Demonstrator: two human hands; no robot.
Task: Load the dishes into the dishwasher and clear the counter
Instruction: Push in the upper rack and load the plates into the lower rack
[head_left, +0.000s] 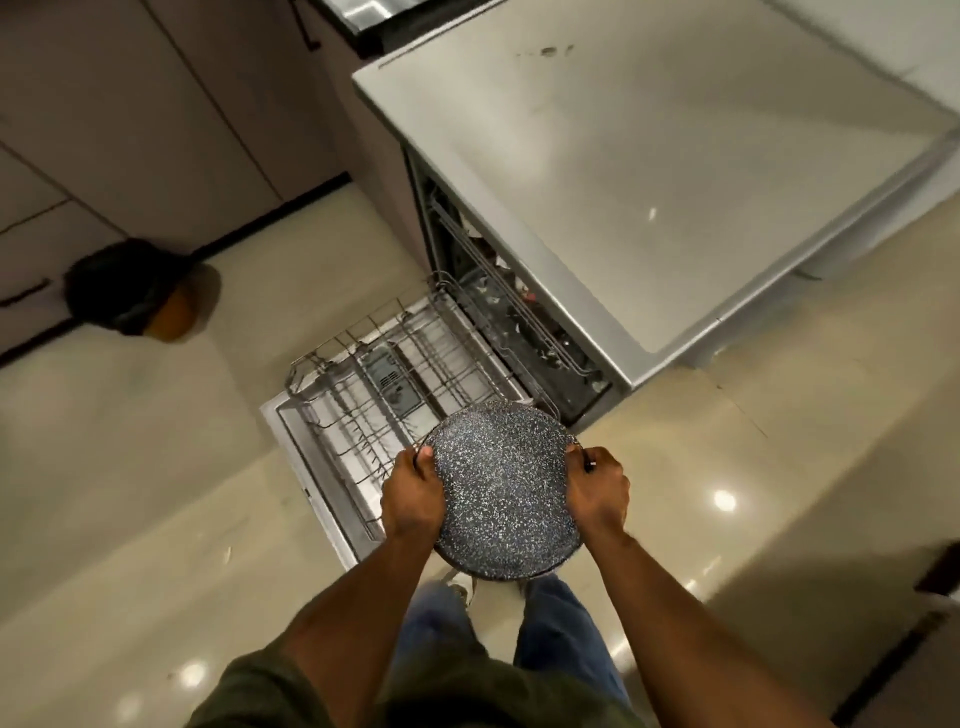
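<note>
Above the pulled-out lower rack (374, 384), a speckled pan (501, 488) is gripped by its rim handles in the left hand (413, 496) and right hand (597, 488), fingers curled, and could be jammed against the tines if lowered flat.

A home kitchen: open dishwasher (519, 291), cabinets (130, 130), glossy tiled floor (156, 467).

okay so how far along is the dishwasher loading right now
Done: the dishwasher door is open and the lower rack is pulled out; it looks bare. The rack farther inside holds some items, too blurred to name. In hand: the left hand and right hand grip a speckled pan above the rack's near corner. Left: setting it in. The counter is barely in view, so I can't judge that.
</note>
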